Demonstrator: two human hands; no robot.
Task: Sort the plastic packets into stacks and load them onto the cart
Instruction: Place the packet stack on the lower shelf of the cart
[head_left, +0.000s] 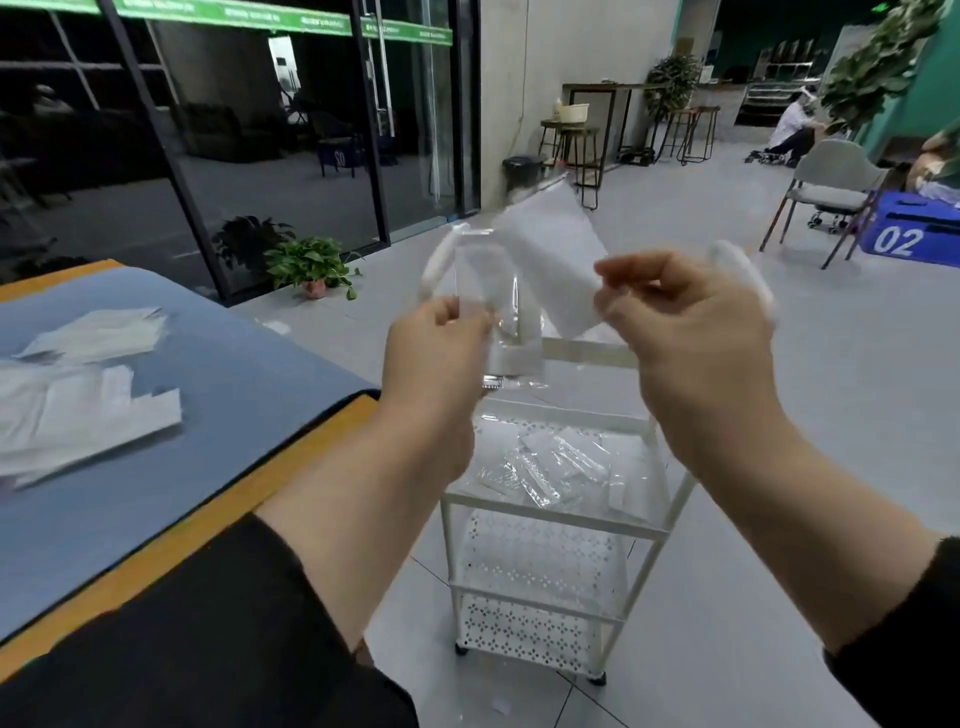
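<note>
Packets are in both hands, held up in the air over the white cart (561, 512). The left hand (434, 358) has its fingers curled and pinches a clear packet (485, 283) that stands up tall, with a white band near its bottom. The right hand (685, 327) pinches a corner of a white packet (550, 260) between thumb and fingers, and that packet tilts up and away to the left. The two packets are just beside each other, and I cannot tell if they touch. Something white and blurry curves past each hand, but it is too smeared to say what it is. Both arms wear dark sleeves (244, 603). Down below, the cart has three shelves with little holes in them and small wheels. More clear packets (540, 467) lie in a loose heap on the top shelf, not in a neat stack. To the left is a table (244, 364) with a blue top and a yellow edge. A messy pile of white packets (78, 389) lies on it, well apart from the cart. Past the table, a green plant (311, 265) in a pot sits on the floor by big glass doors (291, 130). Far off on the right are a grey chair (831, 182) and a blue box (914, 228) marked 02. A person (792, 132) sits on the floor way in the back.
</note>
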